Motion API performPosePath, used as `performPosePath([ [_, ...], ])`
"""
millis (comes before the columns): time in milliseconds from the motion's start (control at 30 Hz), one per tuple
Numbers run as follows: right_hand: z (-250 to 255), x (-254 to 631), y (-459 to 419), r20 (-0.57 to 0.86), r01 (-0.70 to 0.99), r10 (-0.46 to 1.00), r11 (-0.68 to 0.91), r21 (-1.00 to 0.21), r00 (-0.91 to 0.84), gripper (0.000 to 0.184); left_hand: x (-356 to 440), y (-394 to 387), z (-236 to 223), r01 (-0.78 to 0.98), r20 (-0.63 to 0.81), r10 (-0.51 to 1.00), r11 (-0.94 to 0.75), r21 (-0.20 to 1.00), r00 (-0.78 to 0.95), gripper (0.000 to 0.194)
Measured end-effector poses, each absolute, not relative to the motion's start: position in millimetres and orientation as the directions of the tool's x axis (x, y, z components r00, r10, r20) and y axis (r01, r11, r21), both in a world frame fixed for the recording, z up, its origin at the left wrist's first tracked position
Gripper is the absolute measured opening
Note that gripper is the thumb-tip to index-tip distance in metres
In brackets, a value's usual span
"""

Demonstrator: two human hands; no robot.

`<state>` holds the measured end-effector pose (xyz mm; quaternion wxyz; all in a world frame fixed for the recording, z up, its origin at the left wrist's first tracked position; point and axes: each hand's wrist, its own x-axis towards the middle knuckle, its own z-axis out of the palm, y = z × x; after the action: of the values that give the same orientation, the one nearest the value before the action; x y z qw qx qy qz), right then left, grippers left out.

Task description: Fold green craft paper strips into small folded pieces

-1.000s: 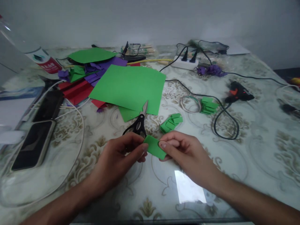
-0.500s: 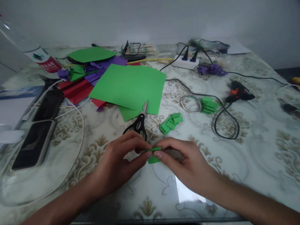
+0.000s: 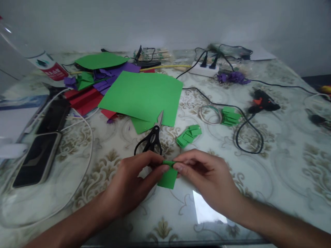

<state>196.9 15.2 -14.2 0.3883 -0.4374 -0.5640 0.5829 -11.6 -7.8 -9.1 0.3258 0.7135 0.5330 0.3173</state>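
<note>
Both hands pinch one small green paper piece just above the table near its front edge. My left hand grips its top left edge with thumb and forefinger. My right hand grips the top right edge the same way. The top edge looks folded over, and the rest of the piece hangs down towards me. Black scissors lie shut on the table just behind my left hand. A little pile of folded green pieces sits behind my right hand.
A large green sheet lies mid-table over red and purple paper. A second pile of green pieces, a black cable loop, a glue gun and a power strip are to the right. Phones lie at left.
The green piece was held flat between my hands, then pressed down and folded. Now it hangs from my fingertips with its top edge folded. Hands stayed in about the same place.
</note>
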Motion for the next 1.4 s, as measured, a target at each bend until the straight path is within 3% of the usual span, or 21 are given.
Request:
performPosePath([
  [100,-15.2,195.1,14.6,-0.183,-0.019,0.906,-0.206,-0.978,-0.382,0.009,-11.7,-8.7,-11.4,0.575,0.126,0.971,-0.222,0.788,0.202,0.005],
  [200,-14.8,194.0,13.9,-0.224,0.006,0.870,-0.247,-0.969,-0.439,0.012,-12.0,-8.3,-14.3,0.573,0.149,0.958,-0.267,0.775,0.244,0.008],
  [333,-16.0,194.9,13.2,-0.169,0.035,0.903,-0.170,-0.985,-0.396,0.012,-12.5,-8.4,-16.7,0.570,0.210,0.941,-0.329,0.753,0.266,0.015],
  [500,-19.1,197.9,13.4,-0.094,0.049,0.900,-0.081,-0.996,-0.425,0.022,-13.0,-10.8,-17.4,0.596,0.190,0.971,-0.240,0.766,0.146,0.011],
  [833,-17.7,196.1,13.1,-0.126,0.048,0.910,-0.116,-0.992,-0.394,0.013,-12.0,-4.5,-10.3,0.583,0.028,0.977,-0.150,0.798,0.213,0.010],
  [1400,-17.9,195.7,15.1,-0.136,-0.020,0.919,-0.154,-0.988,-0.369,0.015,-13.4,-3.6,-6.9,0.569,0.069,0.971,-0.190,0.800,0.228,0.008],
])
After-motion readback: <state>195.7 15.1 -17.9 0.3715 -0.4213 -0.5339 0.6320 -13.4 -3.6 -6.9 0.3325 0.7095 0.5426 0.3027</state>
